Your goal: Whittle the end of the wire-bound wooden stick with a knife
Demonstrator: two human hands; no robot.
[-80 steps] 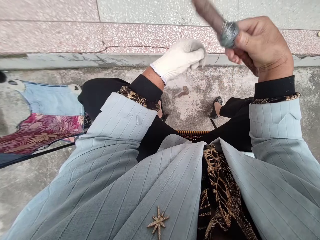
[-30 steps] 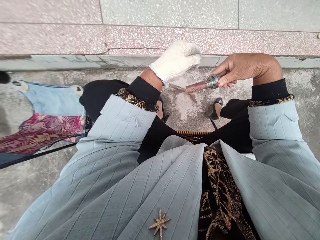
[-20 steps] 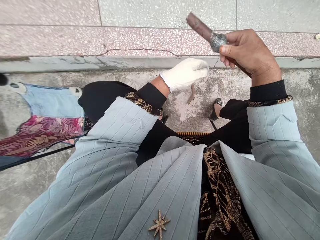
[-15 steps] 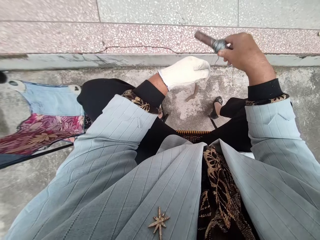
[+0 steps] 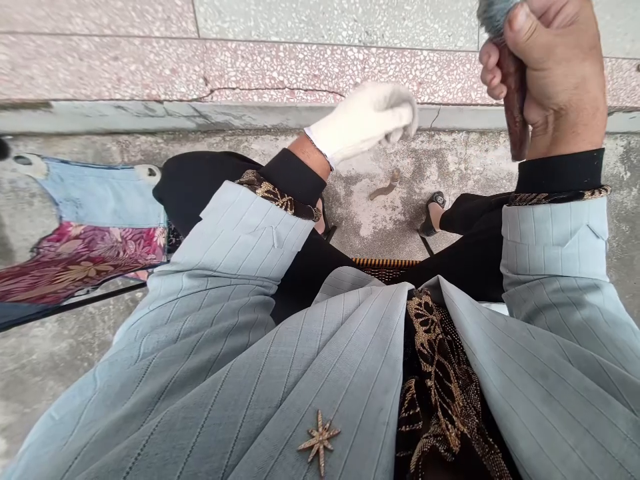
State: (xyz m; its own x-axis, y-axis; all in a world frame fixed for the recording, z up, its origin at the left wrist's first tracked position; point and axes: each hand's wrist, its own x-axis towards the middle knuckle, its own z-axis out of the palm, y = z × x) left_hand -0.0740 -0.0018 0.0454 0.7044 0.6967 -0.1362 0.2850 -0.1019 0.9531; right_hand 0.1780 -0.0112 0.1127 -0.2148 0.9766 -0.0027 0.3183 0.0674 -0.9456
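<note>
My right hand (image 5: 555, 73) is raised at the top right, fingers wrapped round a brown stick (image 5: 515, 113) with a grey winding of thin wire (image 5: 493, 13) at its upper end. The stick stands nearly upright and its top runs out of view. My left hand (image 5: 367, 120) wears a white knitted glove and is closed in a pinch; what it holds is too thin to make out. Below it, a second small brown stick (image 5: 385, 188) hangs or lies above the concrete floor between my feet.
I sit on a low seat, grey striped jacket and black trousers filling the lower view. A patchwork cloth stool (image 5: 85, 233) stands at the left. A terrazzo step (image 5: 200, 73) runs across the top. A sandalled foot (image 5: 433, 210) rests on the concrete.
My right hand has swung up and to the right, turning the stick from pointing left to nearly upright. The gloved left hand rose slightly. The small stick below shifted.
</note>
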